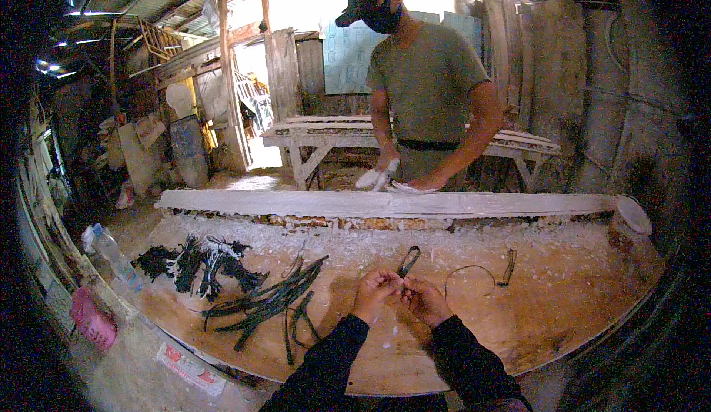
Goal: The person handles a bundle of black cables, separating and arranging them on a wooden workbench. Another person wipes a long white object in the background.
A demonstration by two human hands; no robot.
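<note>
My left hand (375, 295) and my right hand (426, 299) are close together over the wooden table (459, 338), fingertips pinched at the lower end of a black strip (408, 261). The strip is bent into a narrow loop that stands up above my fingers. What my fingertips do at its end is too small to make out. Left of my hands lies a loose pile of long black strips (270, 302). Beyond it are several bunches of short black pieces with whitish ends (213, 264). To the right of my right hand, a thin curved black strip (508, 270) rests on the table.
A long white-dusted beam (296, 203) runs along the table's far side. Behind it a person (426, 78) in a cap and mask works with white-covered hands. A white round container (632, 216) sits far right; a clear bottle (116, 256) and pink object (93, 318) are left.
</note>
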